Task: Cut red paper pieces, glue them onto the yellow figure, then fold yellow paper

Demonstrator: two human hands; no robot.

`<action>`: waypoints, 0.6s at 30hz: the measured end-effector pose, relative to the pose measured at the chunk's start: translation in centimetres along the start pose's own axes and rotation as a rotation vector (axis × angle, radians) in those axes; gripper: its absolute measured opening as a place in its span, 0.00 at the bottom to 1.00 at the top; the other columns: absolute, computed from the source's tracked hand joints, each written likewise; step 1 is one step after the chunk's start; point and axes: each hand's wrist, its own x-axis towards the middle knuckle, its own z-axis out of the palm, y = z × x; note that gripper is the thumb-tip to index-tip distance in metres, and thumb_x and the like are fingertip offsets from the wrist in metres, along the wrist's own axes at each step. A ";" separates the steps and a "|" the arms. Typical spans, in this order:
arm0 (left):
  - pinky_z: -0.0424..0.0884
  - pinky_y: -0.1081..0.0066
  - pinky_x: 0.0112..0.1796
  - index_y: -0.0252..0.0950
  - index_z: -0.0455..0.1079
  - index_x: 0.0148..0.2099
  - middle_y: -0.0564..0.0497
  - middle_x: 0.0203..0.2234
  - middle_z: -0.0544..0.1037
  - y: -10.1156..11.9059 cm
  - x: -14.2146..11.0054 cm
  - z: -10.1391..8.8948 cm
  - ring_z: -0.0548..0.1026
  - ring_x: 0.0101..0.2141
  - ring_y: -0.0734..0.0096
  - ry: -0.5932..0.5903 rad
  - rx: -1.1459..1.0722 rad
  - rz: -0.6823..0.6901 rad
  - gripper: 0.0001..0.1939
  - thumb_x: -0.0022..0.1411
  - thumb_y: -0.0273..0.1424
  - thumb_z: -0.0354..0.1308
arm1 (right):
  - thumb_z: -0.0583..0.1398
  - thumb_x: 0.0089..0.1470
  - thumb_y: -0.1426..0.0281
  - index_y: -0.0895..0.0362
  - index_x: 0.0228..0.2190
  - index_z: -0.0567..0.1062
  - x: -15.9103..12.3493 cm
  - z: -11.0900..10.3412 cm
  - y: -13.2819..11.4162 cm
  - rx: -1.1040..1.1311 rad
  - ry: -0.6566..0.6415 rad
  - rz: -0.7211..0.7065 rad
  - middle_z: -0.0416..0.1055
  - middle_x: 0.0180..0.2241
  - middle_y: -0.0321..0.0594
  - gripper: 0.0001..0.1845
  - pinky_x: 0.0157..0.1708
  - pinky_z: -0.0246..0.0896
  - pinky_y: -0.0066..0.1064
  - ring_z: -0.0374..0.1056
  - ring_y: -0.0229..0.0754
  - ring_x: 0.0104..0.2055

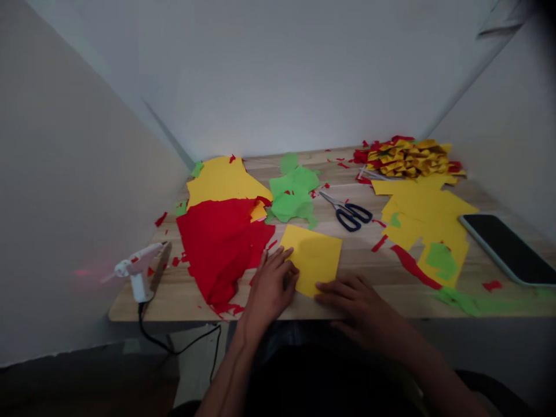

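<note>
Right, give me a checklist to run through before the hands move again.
1. Yellow sheet lying on table: ok.
2. Left hand touching sheet: ok, at its left side.
3. Right hand touching sheet: ok, near its lower right edge.
4. Scissors off the sheet: ok, lying beyond it.
5. Table free of scraps: not ok, red scraps are scattered.
6. Glue gun hot: cannot tell.

L hand (273, 284) and R hand (358, 298) are both bare w/ slim fingers, bit too blurry to make out nails etc. L forearm (237, 366) n R forearm (417, 352) are bare too afaict, w/ a thin raised line running along the L one. Below the table's front edge (178, 310) there's dark clothing (304, 376), basically blk, slightly bluish nr the edge, too dim to tell which garment tbh.
</note>
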 end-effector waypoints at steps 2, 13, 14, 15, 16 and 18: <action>0.51 0.47 0.66 0.38 0.73 0.45 0.46 0.62 0.70 0.1 0.0 -0.3 0.63 0.64 0.61 -0.026 -0.012 0.005 0.09 0.64 0.26 0.53 | 0.62 0.56 0.72 0.43 0.53 0.75 -0.1 0.1 -0.3 0.010 0.010 -0.022 0.71 0.58 0.35 0.24 0.59 0.57 0.47 0.64 0.48 0.58; 0.51 0.47 0.66 0.40 0.75 0.44 0.48 0.61 0.71 0.0 -0.5 -0.8 0.63 0.64 0.61 -0.056 -0.040 0.066 0.11 0.63 0.25 0.54 | 0.60 0.60 0.70 0.51 0.47 0.78 -0.1 2.0 0.1 -0.057 0.202 -0.127 0.76 0.52 0.42 0.14 0.55 0.65 0.46 0.68 0.49 0.55; 0.50 0.48 0.66 0.40 0.75 0.44 0.48 0.61 0.71 0.0 -0.5 -0.8 0.63 0.65 0.62 -0.057 -0.043 0.067 0.11 0.63 0.25 0.54 | 0.59 0.61 0.71 0.52 0.47 0.78 -0.1 2.1 0.2 -0.065 0.232 -0.137 0.76 0.52 0.43 0.13 0.55 0.65 0.47 0.69 0.49 0.55; 0.51 0.48 0.66 0.40 0.74 0.44 0.49 0.61 0.71 -0.1 -0.5 -0.7 0.63 0.64 0.62 -0.056 -0.048 0.066 0.10 0.63 0.25 0.54 | 0.59 0.61 0.72 0.52 0.47 0.78 -0.1 2.2 0.2 -0.064 0.251 -0.141 0.76 0.51 0.44 0.13 0.55 0.65 0.47 0.69 0.49 0.55; 0.51 0.48 0.66 0.40 0.74 0.44 0.49 0.61 0.71 -0.1 -0.4 -0.7 0.63 0.64 0.62 -0.057 -0.052 0.064 0.10 0.63 0.25 0.54 | 0.58 0.61 0.73 0.53 0.46 0.77 0.0 2.2 0.3 -0.055 0.264 -0.135 0.77 0.51 0.43 0.14 0.55 0.65 0.47 0.69 0.48 0.55; 0.52 0.47 0.65 0.40 0.75 0.43 0.48 0.60 0.72 -0.2 -0.3 -0.7 0.64 0.64 0.60 -0.053 -0.055 0.057 0.10 0.64 0.26 0.53 | 0.57 0.61 0.75 0.53 0.45 0.77 0.2 2.1 0.2 -0.024 0.272 -0.109 0.76 0.51 0.43 0.14 0.56 0.65 0.46 0.69 0.48 0.55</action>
